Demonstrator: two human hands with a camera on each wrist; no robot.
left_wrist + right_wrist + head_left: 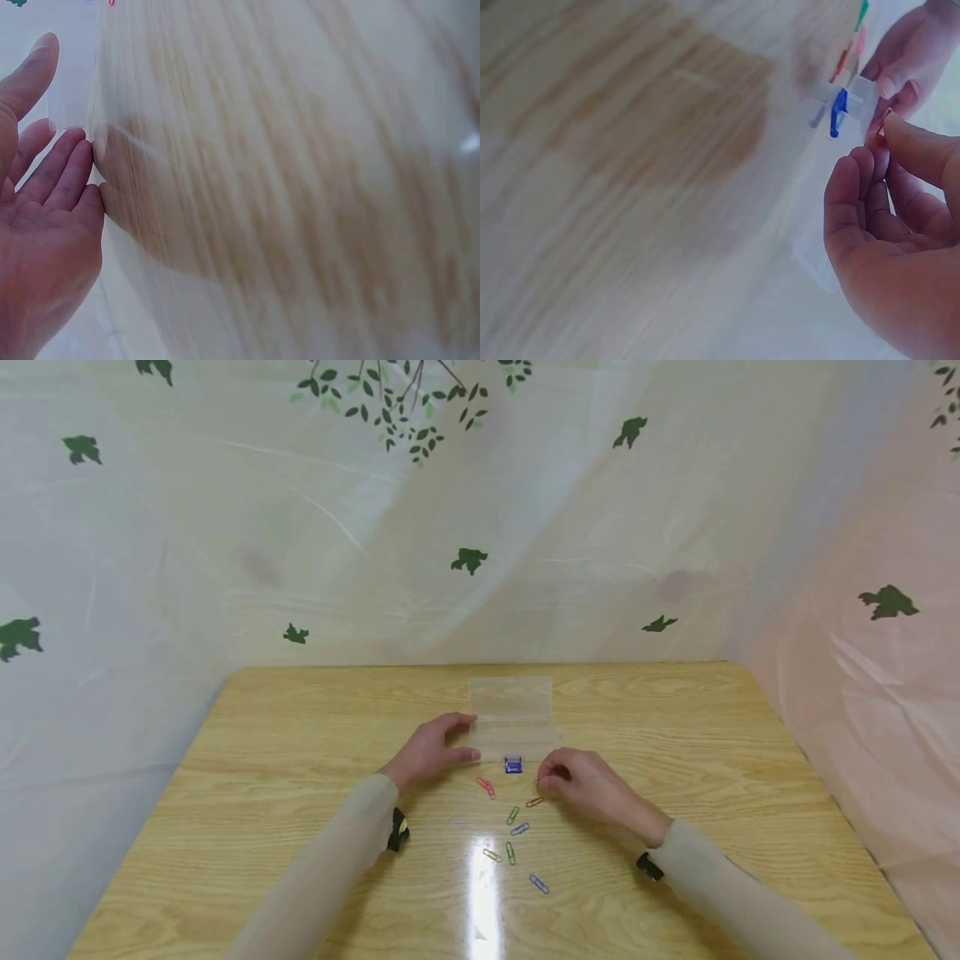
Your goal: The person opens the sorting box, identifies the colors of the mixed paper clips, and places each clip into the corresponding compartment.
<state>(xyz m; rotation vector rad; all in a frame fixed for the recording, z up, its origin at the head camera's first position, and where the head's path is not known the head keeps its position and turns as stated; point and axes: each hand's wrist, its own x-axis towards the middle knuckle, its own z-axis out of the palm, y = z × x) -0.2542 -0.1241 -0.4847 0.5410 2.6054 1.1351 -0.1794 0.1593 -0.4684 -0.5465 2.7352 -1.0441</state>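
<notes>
A pale wood-grain tabletop (300, 793) is carrying everything, and a clear rectangular plastic case (512, 718) is lying open at its middle, lid folded back, long axis running left to right. The left hand (431, 750) is resting against the case's left end, fingers straight and relaxed, holding nothing. The right hand (581, 781) is sitting just in front of the case's right corner, its fingers curling in and seeming to pinch something small and reddish (885, 120), though what it is stays too blurred to tell. A small blue clip (513, 765) is sitting at the case's front edge, between the two hands and closer to the right one. Coloured wire paper clips (513, 835) are lying scattered in front of the case, nearer the person
</notes>
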